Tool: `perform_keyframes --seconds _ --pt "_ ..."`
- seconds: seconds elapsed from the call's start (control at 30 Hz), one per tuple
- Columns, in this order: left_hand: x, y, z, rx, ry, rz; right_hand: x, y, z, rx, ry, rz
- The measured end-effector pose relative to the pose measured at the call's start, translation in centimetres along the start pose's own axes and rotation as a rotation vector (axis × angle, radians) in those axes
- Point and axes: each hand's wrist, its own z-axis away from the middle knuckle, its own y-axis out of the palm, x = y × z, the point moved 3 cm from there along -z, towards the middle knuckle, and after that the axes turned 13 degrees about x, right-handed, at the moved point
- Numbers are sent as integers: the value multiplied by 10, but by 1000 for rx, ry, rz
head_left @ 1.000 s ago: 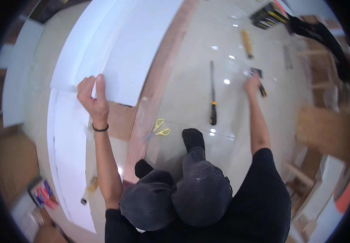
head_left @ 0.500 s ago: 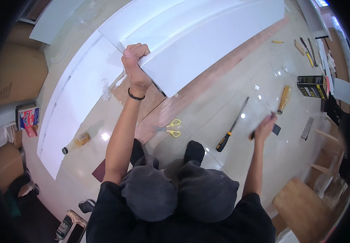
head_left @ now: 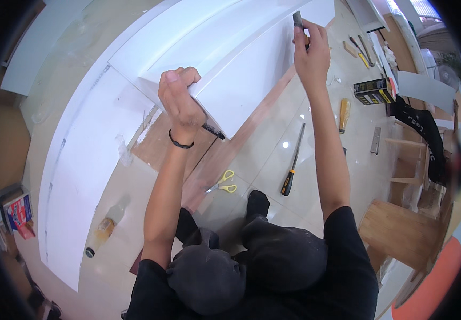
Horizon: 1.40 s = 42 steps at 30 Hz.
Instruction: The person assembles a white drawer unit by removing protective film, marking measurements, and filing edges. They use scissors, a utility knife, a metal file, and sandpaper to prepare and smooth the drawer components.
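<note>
My left hand (head_left: 181, 101) is closed over the near left corner of a white boxy furniture piece (head_left: 246, 88), thumb on top. The piece's near end is tilted up, with a dark strip along its lower edge. Beside its far right side, my right hand (head_left: 314, 56) holds up a short hand tool (head_left: 297, 20) with a flat grey end and what looks like a dark and orange handle; its exact kind cannot be made out. Under the piece lie a reddish wood board (head_left: 209, 173) and a brown panel (head_left: 169, 141). Yellow-handled scissors (head_left: 226, 183) rest at the board's near end.
A file (head_left: 293, 160) with a black and orange handle lies on the tiled floor. Further right are a yellow bottle (head_left: 344, 116), a dark box (head_left: 373, 91) and a metal plate (head_left: 375, 140). Another bottle (head_left: 102, 232) lies left, by a long white panel (head_left: 62, 213). A wooden stool (head_left: 401, 232) stands near right.
My right hand has risen from the floor to the far right side of the white piece, now holding the short tool. My left hand keeps its grip. The whole view has shifted slightly.
</note>
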Motion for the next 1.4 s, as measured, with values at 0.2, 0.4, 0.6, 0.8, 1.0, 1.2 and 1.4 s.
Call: perform_keyframes --seconds 0.2,0.4,0.6,0.8,1.0,1.2,1.4 --pt "1 1 1 0 41 -14 -25 -3 -46 95 89 184" --pt "2 -2 2 16 76 33 -32 -2 -58 83 -42 298" --pt "8 -10 -4 15 213 -1 -34 -2 -63 119 -71 341" --pt "9 -10 -4 19 165 -66 -31 -4 -69 156 -121 401" --pt "18 -10 -6 -101 102 8 -27 -1 -75 164 -151 417" --pt "17 -8 -4 -65 145 42 -25 -2 -72 135 -193 429" --pt "17 -10 -3 -22 54 24 -15 -2 -61 93 -247 375"
